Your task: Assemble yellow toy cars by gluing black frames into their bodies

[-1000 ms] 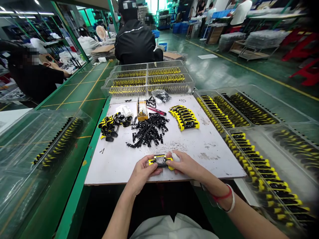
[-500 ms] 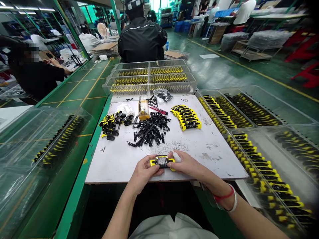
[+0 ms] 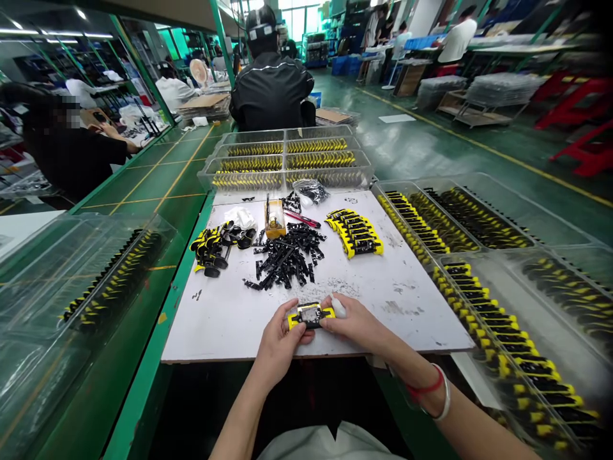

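My left hand (image 3: 281, 335) grips the left end of a yellow-and-black plastic part (image 3: 311, 315) just above the table's front edge, thumb in front and fingers behind. At its other end my right hand (image 3: 354, 322) is closed, thumb against the part. A small whitish rounded object (image 3: 338, 306) shows at the right hand's fingers; its kind is unclear. Beyond the hands lies a heap of small black plastic pieces (image 3: 290, 255). A row of similar yellow-and-black parts (image 3: 355, 233) is at the right, with a pile of yellow-and-black pieces (image 3: 211, 248) at the left.
The white tabletop (image 3: 230, 326) also carries an amber box (image 3: 274, 225), a red pen-like tool (image 3: 302, 220) and a plastic bag (image 3: 311, 191). Clear trays of parts stand beyond (image 3: 287, 185), right (image 3: 498, 255) and left (image 3: 115, 223). A person in black (image 3: 272, 92) sits ahead.
The camera view has tilted slightly, so the table appears a little lower. Both hands keep hold of the yellow-and-black part; its angle and the right fingers have shifted slightly.
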The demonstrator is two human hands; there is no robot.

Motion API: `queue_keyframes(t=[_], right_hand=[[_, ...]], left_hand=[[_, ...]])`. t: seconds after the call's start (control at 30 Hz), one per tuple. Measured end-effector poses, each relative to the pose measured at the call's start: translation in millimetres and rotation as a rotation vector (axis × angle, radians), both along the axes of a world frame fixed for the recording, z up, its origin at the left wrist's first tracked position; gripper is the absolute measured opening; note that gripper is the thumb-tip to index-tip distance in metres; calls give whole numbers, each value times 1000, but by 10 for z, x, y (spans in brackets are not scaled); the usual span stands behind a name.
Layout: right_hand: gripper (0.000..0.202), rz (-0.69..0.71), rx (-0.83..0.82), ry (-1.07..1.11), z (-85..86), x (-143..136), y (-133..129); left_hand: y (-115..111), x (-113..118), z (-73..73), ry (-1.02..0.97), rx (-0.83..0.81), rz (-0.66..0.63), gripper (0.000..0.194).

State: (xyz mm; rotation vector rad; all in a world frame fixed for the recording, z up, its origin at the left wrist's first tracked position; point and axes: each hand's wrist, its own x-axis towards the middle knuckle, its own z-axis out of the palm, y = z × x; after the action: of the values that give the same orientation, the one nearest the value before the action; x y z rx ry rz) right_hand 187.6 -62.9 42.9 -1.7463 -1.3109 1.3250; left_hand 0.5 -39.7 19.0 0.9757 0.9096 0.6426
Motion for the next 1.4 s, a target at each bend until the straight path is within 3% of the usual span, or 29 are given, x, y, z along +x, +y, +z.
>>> queue_keyframes(t=[0.1, 0.3, 0.37, 0.47, 0.73, 0.93, 1.07, 1.27, 1.4], right_hand=[[18, -55, -48, 101, -2, 7, -3], [20, -118, -111, 228, -8, -35, -11], [26, -120, -130, 233, 12, -65, -16], [37, -116, -117, 225, 58, -90, -37], [42, 39, 76, 377, 127, -35, -80], [20, 30, 242, -60, 135, -11, -7], [17, 36, 331, -271, 200, -88, 43], [17, 86, 353, -456, 183, -217, 111], [16, 104, 323, -519, 125, -281, 164]], left_hand=[[-36, -64, 33, 158, 224, -8, 58], [-142, -95, 64, 637, 1057, 98, 46], [-163, -54, 48, 670, 1200, 34, 42], [-170, -3, 23, 653, 1268, -30, 42], [-201, 10, 63, 519, 1082, 53, 47], [-227, 48, 170, 329, 787, 53, 35], [-189, 53, 174, 273, 526, 66, 31], [-149, 12, 124, 159, 147, 91, 30], [-127, -3, 98, 166, 92, 124, 29]])
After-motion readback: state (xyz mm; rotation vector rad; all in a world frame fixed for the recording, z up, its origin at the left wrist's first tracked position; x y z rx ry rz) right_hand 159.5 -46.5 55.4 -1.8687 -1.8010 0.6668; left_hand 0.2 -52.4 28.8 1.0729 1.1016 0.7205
